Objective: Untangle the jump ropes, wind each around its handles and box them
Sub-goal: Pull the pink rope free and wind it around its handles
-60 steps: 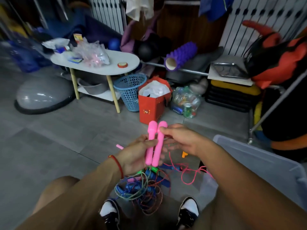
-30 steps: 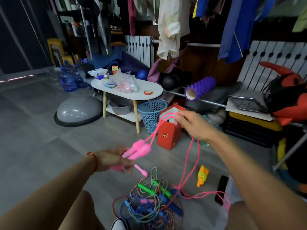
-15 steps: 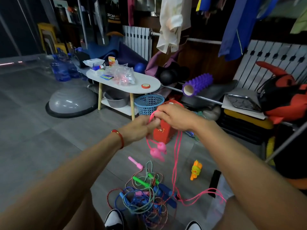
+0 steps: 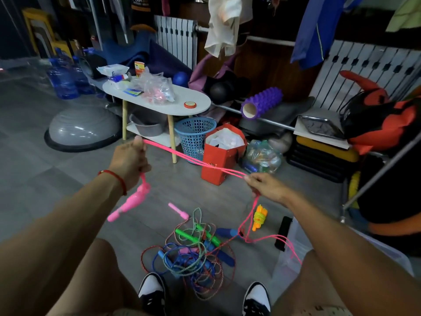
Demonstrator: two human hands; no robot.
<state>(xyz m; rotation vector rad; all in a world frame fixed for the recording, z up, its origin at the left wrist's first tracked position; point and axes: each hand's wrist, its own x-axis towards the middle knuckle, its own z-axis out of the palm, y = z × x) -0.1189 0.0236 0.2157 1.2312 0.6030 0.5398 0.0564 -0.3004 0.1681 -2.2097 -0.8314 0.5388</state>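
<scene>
Fingers: left hand (image 4: 129, 159) curls round thin pink plastic cord (image 4: 193, 160), right hand (image 4: 265, 187) pinches it, doubled and taut | pink plastic handles (image 4: 132, 201) dangle under left | slack trails toward tangled multicoloured rope heap (image 4: 193, 252) | risk: pulling may re-snag it there
</scene>
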